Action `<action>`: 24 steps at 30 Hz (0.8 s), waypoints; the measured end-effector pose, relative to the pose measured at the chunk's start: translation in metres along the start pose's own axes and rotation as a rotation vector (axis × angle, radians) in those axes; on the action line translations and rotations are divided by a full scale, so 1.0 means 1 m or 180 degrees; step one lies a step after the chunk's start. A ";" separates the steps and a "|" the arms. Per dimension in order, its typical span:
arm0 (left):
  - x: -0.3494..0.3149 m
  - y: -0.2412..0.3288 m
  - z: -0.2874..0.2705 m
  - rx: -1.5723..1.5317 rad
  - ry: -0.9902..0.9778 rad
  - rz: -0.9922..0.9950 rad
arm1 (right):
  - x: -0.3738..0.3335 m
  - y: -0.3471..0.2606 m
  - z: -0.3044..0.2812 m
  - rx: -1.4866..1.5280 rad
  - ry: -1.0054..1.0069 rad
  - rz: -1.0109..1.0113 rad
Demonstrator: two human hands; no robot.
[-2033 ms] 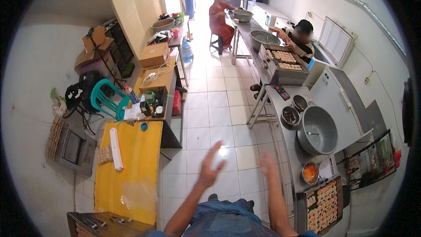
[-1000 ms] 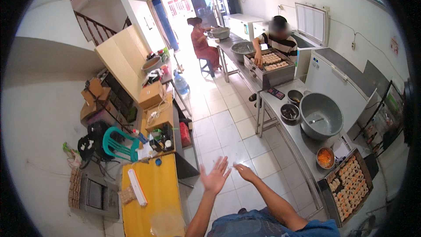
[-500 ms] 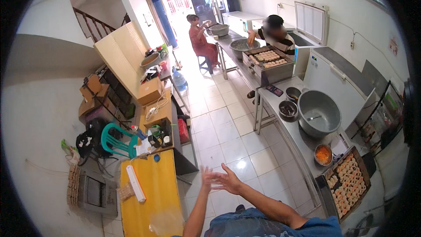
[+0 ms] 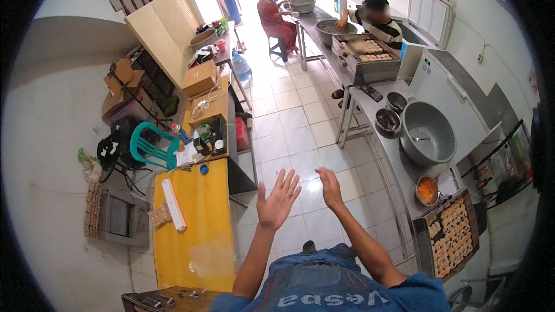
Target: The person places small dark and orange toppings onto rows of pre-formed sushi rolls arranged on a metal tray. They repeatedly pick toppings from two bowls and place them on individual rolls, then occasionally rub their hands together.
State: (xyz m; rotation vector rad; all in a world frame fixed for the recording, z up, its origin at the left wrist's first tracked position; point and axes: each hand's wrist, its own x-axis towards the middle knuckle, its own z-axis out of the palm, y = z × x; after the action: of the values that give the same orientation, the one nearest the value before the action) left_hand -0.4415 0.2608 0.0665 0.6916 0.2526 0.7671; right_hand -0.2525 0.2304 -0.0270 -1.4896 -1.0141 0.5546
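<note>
My left hand [image 4: 277, 201] is raised over the tiled floor, palm up, with its fingers spread and nothing in it. My right hand [image 4: 330, 188] is held up a little to its right, seen from the side, fingers stretched out and holding nothing. The hands are apart and touch no object. To the right of my right arm, a metal tray [image 4: 425, 253] holds rows of small dumplings [image 4: 457, 232] with orange topping. Just beyond it stands a bowl of shredded orange filling [image 4: 427, 188], beside a large grey basin [image 4: 420, 121] with a spoon inside.
At left stands a yellow-topped table [image 4: 202, 208] with a white bar-shaped sealer [image 4: 174, 205], and a green chair [image 4: 151, 149] behind it. Two small bowls and a phone [image 4: 371, 92] lie along the right steel table. Farther off, one person reaches into a basin [image 4: 329, 33]; another sits on a stool.
My hands, close together or touching before, have moved apart. The left now shows its spread palm. The view has shifted slightly, and the seated person's arms are lower.
</note>
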 end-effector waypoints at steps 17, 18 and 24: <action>0.086 0.042 0.017 -0.0447 0.0007 0.1295 | -0.033 -0.161 0.029 -0.0337 -0.1622 -0.1723; 0.085 0.039 0.022 -0.0069 0.0044 0.1298 | -0.035 -0.165 0.028 -0.0240 -0.1587 -0.1649; 0.069 -0.011 0.034 0.0202 -0.0456 0.0712 | 0.005 -0.187 0.027 0.0450 -0.1256 -0.1629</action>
State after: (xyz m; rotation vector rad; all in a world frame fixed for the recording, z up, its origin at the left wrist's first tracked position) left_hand -0.3713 0.2880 0.0868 0.8407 0.0696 0.9210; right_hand -0.3238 0.2370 0.1479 -0.9564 -1.5677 0.5422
